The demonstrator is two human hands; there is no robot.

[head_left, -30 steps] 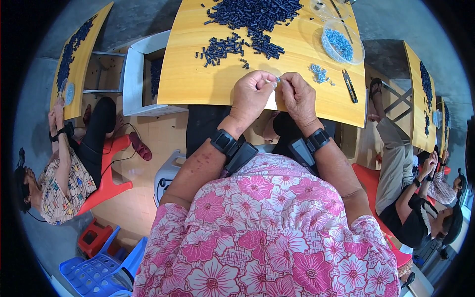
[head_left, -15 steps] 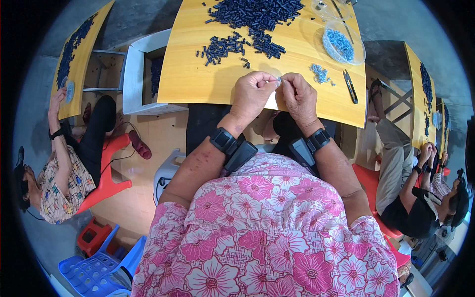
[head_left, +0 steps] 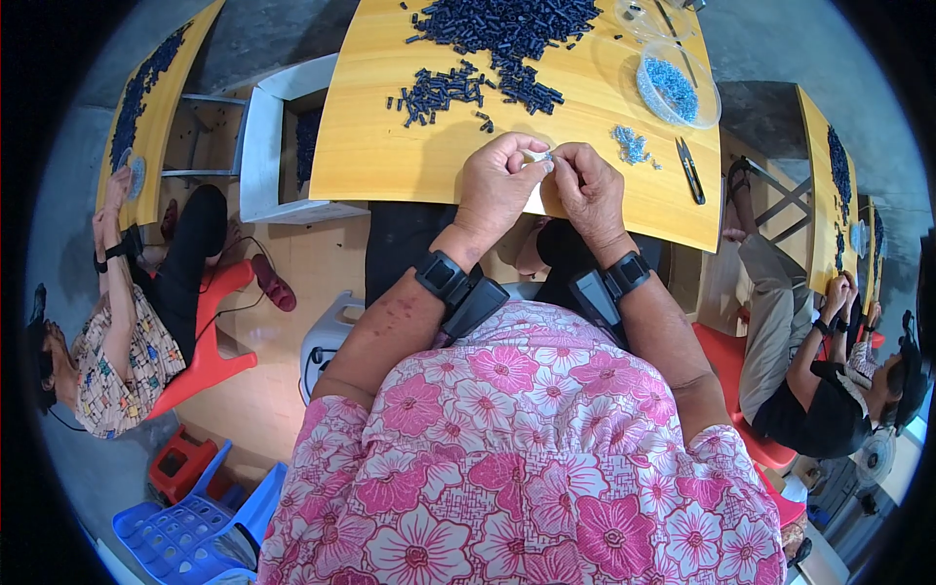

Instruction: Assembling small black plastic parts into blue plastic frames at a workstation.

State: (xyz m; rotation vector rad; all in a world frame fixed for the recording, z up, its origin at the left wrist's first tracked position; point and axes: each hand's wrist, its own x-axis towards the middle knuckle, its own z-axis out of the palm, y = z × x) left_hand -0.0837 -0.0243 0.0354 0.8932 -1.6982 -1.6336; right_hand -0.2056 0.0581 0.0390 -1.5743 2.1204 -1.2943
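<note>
Over the table's near edge my two hands meet, thumbs and forefingers pinched close together. In my left hand [head_left: 499,185] is a small whitish piece [head_left: 533,155], partly covered by the fingers. My right hand [head_left: 589,193] is closed just beside it, fingertips almost touching; what it pinches is too small to make out. Right of the hands lies a little heap of clear light-blue plastic pieces [head_left: 632,145], with black-handled thread snips [head_left: 691,172] beyond it. Small dark tubular plastic parts [head_left: 439,95] are scattered ahead of my left hand.
A large pile of the same dark parts [head_left: 507,29] covers the table's far side. At right stands a clear round tub [head_left: 717,105] of light-blue pieces. A white box [head_left: 261,156] sits left of the table [head_left: 361,161]. People work at tables on both sides.
My left fingers have shifted slightly, and more of the whitish piece shows between them. The person at left has brought both hands together near the table edge.
</note>
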